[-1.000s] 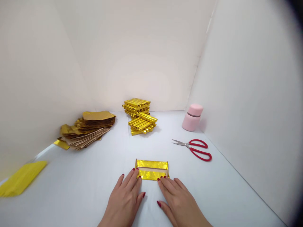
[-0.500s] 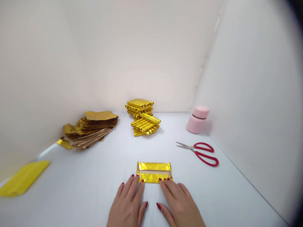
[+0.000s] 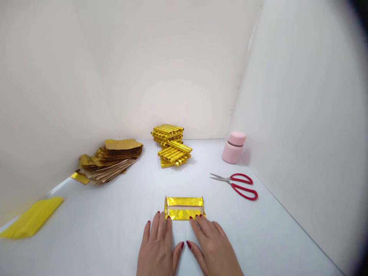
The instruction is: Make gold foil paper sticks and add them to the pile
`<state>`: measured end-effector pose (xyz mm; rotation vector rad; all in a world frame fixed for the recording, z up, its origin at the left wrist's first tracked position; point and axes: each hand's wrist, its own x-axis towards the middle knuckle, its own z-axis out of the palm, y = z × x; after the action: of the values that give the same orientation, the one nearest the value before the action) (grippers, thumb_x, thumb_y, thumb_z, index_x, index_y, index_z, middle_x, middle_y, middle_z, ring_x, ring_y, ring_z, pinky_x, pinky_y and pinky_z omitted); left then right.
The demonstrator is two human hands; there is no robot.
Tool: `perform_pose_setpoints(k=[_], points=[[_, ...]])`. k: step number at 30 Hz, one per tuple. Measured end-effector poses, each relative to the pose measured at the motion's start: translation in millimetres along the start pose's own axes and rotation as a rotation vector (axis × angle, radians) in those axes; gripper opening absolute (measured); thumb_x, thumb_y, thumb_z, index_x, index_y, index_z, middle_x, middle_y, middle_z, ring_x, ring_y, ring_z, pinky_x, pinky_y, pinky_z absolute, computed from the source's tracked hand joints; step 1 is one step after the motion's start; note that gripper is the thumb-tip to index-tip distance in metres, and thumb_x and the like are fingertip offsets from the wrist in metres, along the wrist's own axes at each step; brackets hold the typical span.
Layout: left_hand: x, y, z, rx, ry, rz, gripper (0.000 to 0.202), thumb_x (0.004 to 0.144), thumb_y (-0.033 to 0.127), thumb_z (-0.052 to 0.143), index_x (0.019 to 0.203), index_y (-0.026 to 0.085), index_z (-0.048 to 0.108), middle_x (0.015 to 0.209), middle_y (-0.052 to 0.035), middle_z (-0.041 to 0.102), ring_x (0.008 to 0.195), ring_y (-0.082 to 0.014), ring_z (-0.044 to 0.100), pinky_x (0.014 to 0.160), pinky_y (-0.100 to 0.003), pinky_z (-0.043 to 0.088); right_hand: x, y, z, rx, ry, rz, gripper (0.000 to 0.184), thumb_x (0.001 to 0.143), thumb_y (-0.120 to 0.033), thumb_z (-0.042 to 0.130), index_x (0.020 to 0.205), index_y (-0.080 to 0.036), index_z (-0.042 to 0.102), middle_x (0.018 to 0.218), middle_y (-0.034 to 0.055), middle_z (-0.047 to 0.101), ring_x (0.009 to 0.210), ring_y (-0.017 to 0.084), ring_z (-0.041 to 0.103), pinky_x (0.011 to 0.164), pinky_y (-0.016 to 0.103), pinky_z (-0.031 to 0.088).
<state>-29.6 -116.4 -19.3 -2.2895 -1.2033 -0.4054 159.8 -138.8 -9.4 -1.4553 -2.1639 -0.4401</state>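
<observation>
A small gold foil sheet [image 3: 184, 202] lies flat on the white table [image 3: 258, 237], its far and near edges folded inward with a pale strip showing between them. My left hand [image 3: 159, 249] lies flat and open, fingertips resting on the sheet's near left edge. My right hand [image 3: 209, 247] is also flat and open, its fingertips pressing the near right edge. Both thumbs nearly meet below the sheet.
A pile of folded gold foil sticks [image 3: 171, 145] sits at the back centre. A stack of gold-backed paper sheets [image 3: 110, 161] lies back left. Yellow sheets [image 3: 31, 222] lie far left. Red-handled scissors [image 3: 234, 183] and a pink jar [image 3: 233, 147] are on the right, near the wall.
Both hands have slid slightly toward me and closer together, thumbs now almost touching. The foil sheet's near fold lies flatter. The view has shifted a little.
</observation>
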Motion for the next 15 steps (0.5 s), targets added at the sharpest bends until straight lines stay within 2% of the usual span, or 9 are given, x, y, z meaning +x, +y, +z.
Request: perform_pose_setpoints(k=[4,7,12,15], points=[[1,3,-6.9,-0.067,-0.083,-0.038,0.039,0.090,0.036,0.041,0.113,0.010,0.060,0.108,-0.0113,0.066,0.103,-0.0276,0.055,0.085,-0.045,0.038,-2,-1,3,0.023,-0.005,0.014,0.031,0.089,-0.032,0.044,0.109,-0.016,0.061,0.107,0.0084,0.068,0.094,0.024,0.064,0.077,0.037,0.048],[5,7,-10.1,-0.072,-0.128,-0.049,0.041,0.093,0.034,0.035,0.113,0.009,0.061,0.106,-0.0110,0.066,0.102,-0.0265,0.055,0.086,-0.045,0.038,-3,-1,5,0.042,-0.014,0.029,0.031,0.088,-0.031,0.046,0.111,-0.016,0.060,0.108,0.0088,0.068,0.096,0.025,0.063,0.079,0.038,0.047],[4,9,1.2,-0.025,-0.050,-0.035,0.043,0.094,0.034,0.034,0.113,0.007,0.061,0.115,-0.0154,0.062,0.107,-0.0279,0.053,0.086,-0.043,0.041,-4,1,4,0.044,-0.016,0.016,0.030,0.086,-0.029,0.049,0.111,-0.016,0.059,0.108,0.0089,0.068,0.095,0.025,0.062,0.078,0.038,0.046],[1,8,7.4,-0.050,-0.061,0.015,0.040,0.092,0.035,0.040,0.118,0.012,0.058,0.115,-0.0154,0.062,0.103,-0.0272,0.057,0.084,-0.040,0.043,0,-2,3,0.040,-0.031,0.012,0.031,0.082,-0.026,0.054,0.111,-0.016,0.058,0.106,0.0090,0.068,0.094,0.026,0.062,0.077,0.038,0.047]])
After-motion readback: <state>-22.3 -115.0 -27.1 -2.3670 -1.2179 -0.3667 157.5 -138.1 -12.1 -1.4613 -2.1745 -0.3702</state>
